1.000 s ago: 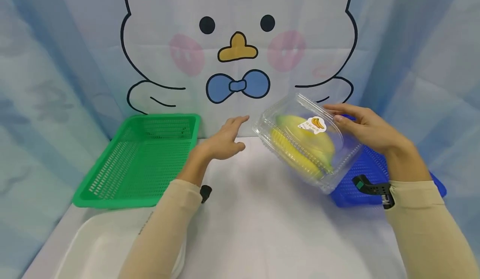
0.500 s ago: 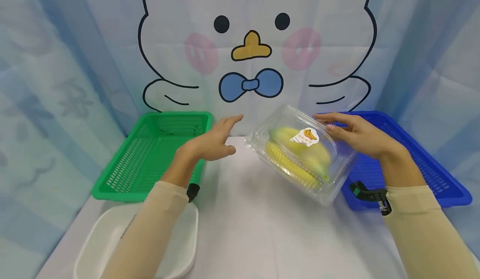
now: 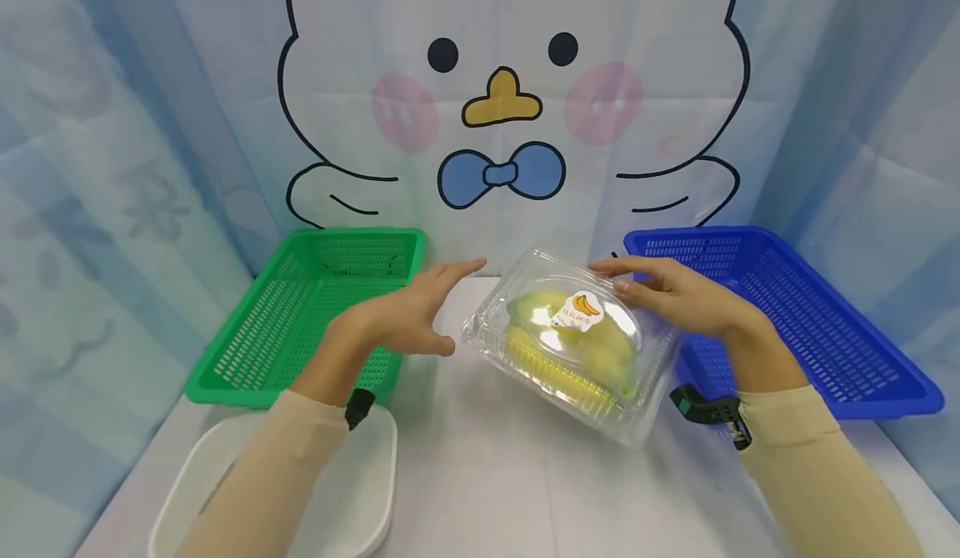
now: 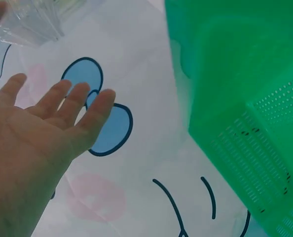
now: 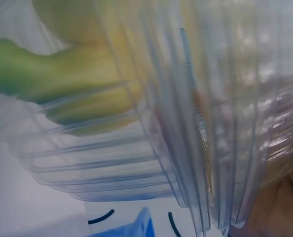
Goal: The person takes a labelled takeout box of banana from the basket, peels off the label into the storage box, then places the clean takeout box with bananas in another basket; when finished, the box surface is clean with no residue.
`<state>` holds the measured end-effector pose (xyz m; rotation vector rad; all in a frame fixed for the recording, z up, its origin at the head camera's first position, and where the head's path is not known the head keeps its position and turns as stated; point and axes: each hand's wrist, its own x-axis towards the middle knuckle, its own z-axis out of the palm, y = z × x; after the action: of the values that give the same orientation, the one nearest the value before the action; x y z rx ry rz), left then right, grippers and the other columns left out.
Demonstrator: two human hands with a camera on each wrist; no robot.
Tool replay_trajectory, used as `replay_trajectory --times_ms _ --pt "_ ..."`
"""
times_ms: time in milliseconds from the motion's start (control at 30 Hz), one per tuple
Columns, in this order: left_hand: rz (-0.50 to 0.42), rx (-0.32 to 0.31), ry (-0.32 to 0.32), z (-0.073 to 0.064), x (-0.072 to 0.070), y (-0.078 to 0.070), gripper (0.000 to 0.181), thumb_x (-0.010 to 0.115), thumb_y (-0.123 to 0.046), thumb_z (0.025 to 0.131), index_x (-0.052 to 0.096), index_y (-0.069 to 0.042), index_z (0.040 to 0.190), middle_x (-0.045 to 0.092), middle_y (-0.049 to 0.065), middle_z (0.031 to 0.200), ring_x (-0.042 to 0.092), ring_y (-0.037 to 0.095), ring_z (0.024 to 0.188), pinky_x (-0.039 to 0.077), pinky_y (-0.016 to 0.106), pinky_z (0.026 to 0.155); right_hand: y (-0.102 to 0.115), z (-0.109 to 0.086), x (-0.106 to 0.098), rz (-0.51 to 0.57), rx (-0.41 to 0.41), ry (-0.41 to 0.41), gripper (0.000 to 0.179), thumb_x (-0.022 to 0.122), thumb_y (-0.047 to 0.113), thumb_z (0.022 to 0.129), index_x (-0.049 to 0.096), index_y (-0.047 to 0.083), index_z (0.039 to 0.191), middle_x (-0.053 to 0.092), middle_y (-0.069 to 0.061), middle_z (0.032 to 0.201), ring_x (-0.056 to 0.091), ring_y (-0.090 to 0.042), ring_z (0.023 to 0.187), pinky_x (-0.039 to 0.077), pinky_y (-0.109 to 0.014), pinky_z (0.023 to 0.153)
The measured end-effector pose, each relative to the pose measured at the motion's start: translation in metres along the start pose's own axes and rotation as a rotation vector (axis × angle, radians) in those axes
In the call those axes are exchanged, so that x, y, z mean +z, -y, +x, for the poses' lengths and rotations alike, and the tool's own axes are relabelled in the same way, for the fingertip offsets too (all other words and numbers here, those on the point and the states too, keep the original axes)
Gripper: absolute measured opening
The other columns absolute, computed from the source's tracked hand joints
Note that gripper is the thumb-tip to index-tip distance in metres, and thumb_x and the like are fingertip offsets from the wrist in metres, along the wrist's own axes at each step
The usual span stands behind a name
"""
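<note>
A clear plastic clamshell box (image 3: 525,279) is held tilted over the middle of the table, its near right corner lowest. Through the lid show a ridged yellow corn cob (image 3: 555,366) and a yellow-green fruit (image 3: 611,345). The lid bears a white sticker (image 3: 581,309) picturing bananas. My right hand (image 3: 675,291) grips the box's far right edge between thumb and fingers. In the right wrist view the ribbed plastic wall (image 5: 112,168) fills most of the picture. Left of the box, my left hand (image 3: 408,312) holds nothing, its fingers extended and thumb spread.
A green mesh basket (image 3: 225,398) stands at the left, partly behind my left forearm. In front of it lies a white tray (image 3: 360,475). A blue mesh basket (image 3: 911,404) stands at the right. Behind everything hangs a printed curtain (image 3: 502,233).
The box and my right hand have come down and left, away from the blue basket. My left hand has shifted left and lower. The head view has turned a little left.
</note>
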<state>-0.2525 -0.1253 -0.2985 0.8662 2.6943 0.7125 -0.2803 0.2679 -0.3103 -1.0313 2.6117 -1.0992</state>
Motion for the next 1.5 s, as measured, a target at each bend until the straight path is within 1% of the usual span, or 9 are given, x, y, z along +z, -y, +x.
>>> replay_trajectory --times_ms 167,300,500,733,933,1100,1233,1267,1500 --pt "0.006 0.020 0.005 -0.005 0.005 0.000 0.107 0.084 -0.027 0.083 0.015 -0.038 0.165 0.018 0.001 0.169 0.023 0.030 0.153 0.041 0.064 0.110 0.003 0.005 0.013 0.020 -0.014 0.048 0.040 0.052 0.020 0.109 0.056 0.020 0.149 0.059 -0.005 0.146 0.062 -0.028 0.125 0.052 -0.026 0.098" --pt "0.008 0.007 -0.002 -0.006 0.008 -0.001 0.113 0.090 -0.038 0.078 0.017 -0.039 0.164 0.019 0.002 0.169 0.023 0.030 0.153 0.041 0.065 0.110 0.007 0.011 0.024 0.040 0.010 0.078 0.038 0.054 0.021 0.109 0.058 0.019 0.147 0.054 -0.005 0.152 0.062 -0.029 0.125 0.054 -0.030 0.098" --pt "0.040 -0.028 0.076 -0.009 0.017 -0.003 0.120 0.093 -0.045 0.073 0.017 -0.037 0.165 0.014 0.004 0.171 0.019 0.033 0.155 0.042 0.064 0.109 0.007 0.019 0.040 0.081 0.030 0.138 0.037 0.052 0.024 0.109 0.059 0.019 0.145 0.054 -0.004 0.152 0.065 -0.025 0.123 0.056 -0.033 0.097" --pt "0.138 -0.048 0.128 -0.017 0.028 -0.006 0.126 0.094 -0.052 0.068 0.014 -0.041 0.165 0.006 0.004 0.173 0.015 0.040 0.156 0.033 0.070 0.112 -0.007 0.022 0.055 0.142 0.000 0.179 0.038 0.051 0.023 0.110 0.058 0.014 0.146 0.054 -0.009 0.151 0.063 -0.030 0.126 0.056 -0.035 0.098" --pt "0.173 -0.064 0.152 -0.021 0.035 -0.005 0.126 0.095 -0.051 0.067 0.015 -0.040 0.165 0.003 0.002 0.174 0.013 0.039 0.157 0.028 0.071 0.115 -0.013 0.025 0.068 0.155 -0.065 0.205 0.037 0.052 0.020 0.109 0.058 0.015 0.146 0.057 -0.008 0.148 0.066 -0.027 0.120 0.056 -0.037 0.098" --pt "0.191 -0.095 0.159 -0.027 0.039 -0.007 0.119 0.095 -0.047 0.070 0.022 -0.040 0.164 0.002 -0.002 0.174 0.011 0.035 0.158 0.020 0.071 0.118 -0.015 0.031 0.079 0.172 -0.106 0.211 0.037 0.051 0.016 0.109 0.058 0.011 0.145 0.057 -0.010 0.148 0.067 -0.026 0.120 0.055 -0.036 0.098" --pt "0.202 -0.122 0.162 -0.033 0.042 -0.008 0.113 0.094 -0.045 0.072 0.027 -0.040 0.162 0.000 -0.007 0.174 0.008 0.032 0.159 0.016 0.069 0.120 -0.017 0.039 0.083 0.192 -0.116 0.221 0.036 0.050 0.014 0.109 0.058 0.009 0.145 0.059 -0.012 0.146 0.066 -0.026 0.120 0.055 -0.035 0.099" --pt "0.204 -0.117 0.162 -0.033 0.042 -0.007 0.112 0.094 -0.045 0.072 0.028 -0.039 0.162 0.000 -0.006 0.174 0.008 0.032 0.159 0.015 0.070 0.120 -0.018 0.041 0.084 0.198 -0.114 0.223 0.036 0.051 0.014 0.109 0.059 0.009 0.144 0.059 -0.012 0.145 0.066 -0.026 0.120 0.055 -0.036 0.100" --pt "0.223 -0.102 0.163 -0.027 0.050 0.002 0.105 0.092 -0.045 0.075 0.032 -0.037 0.161 0.006 -0.006 0.174 0.011 0.031 0.158 0.017 0.070 0.120 -0.023 0.049 0.090 0.186 -0.063 0.188 0.036 0.052 0.015 0.109 0.060 0.007 0.143 0.060 -0.015 0.144 0.064 -0.031 0.124 0.058 -0.040 0.095"
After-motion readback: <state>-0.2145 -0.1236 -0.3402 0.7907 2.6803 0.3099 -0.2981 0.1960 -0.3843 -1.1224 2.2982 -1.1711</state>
